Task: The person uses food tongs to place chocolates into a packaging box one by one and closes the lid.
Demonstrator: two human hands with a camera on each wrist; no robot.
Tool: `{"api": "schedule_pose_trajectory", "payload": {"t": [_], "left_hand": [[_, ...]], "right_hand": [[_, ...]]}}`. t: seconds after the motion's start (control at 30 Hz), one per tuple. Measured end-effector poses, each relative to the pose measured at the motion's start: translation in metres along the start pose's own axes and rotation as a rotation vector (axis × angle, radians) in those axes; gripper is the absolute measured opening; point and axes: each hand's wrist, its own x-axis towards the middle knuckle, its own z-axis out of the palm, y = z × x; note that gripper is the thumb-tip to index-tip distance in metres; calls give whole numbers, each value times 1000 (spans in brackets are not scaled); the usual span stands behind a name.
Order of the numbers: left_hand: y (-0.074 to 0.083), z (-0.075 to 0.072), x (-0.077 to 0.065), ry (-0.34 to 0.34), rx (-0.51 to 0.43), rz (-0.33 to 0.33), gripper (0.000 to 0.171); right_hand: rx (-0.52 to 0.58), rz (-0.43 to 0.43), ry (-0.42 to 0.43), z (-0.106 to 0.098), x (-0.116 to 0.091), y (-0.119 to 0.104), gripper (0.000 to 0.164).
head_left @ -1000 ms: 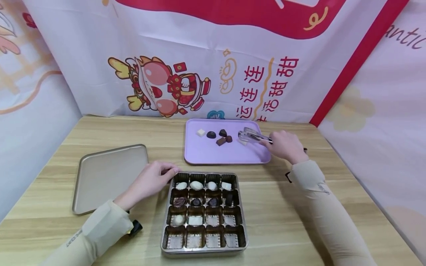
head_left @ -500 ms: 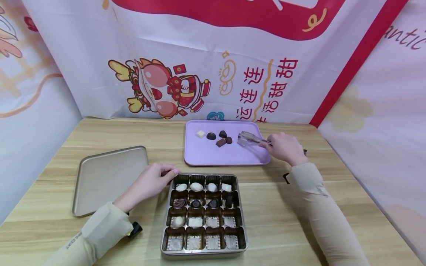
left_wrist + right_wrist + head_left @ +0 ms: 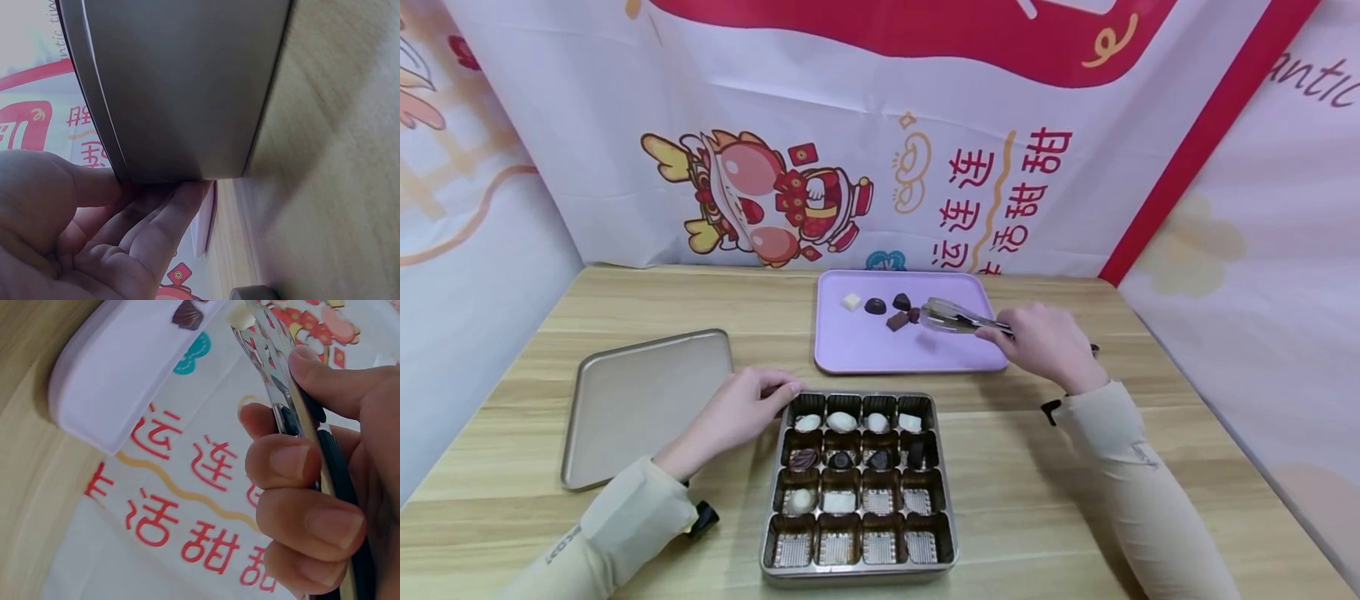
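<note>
Right hand: While its fingers curl round a pair of silver metal tongs with dark handles, it is beyond and to the right of a square metal box, brown-lined and divided into sixteen compartments.
Tongs: beyond the box's right-hand part, with a small cream-white piece between the tips; its exact shape is too blurred to tell.
Left hand: closed narrowly on the box's far left corner, thumb at the rim, fingers against the wall.
Box, far row: four white pieces, one to each compartment.
Box, second row: four dark brown pieces, the rightmost seemingly on edge.
Box, third row: a rounded white piece in the leftmost compartment and a flat white block in the next.
Rectangular lilac tray with rounded corners: just beyond the box, reaching past its right side. It bears a white square, a dark brown dome, a dark pointed piece, a brown block and a small round brown piece, close to the tongs' tips.
Flat beige metal panel with a raised rim: left of the box.
Beige sleeves: one on each side of the box.
Pale wood-grain table: under the box.
White cloth with red print: upright, well beyond the box.
</note>
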Motion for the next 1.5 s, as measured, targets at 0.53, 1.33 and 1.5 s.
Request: {"api": "schedule_pose_trajectory", "payload": {"t": [0.53,1.33,1.5], "left_hand": [[-4,2,1,-14,-9,-8,26],[-6,3,2,-11,12,-8,26],[-4,2,2,1,15,-1,27]], "right_hand": [[80,-359,68,-41,-25,-39,35],[99,-641,84,-81,-68,-100,42],[84,-633,68,-81,-70,-103,42]]}}
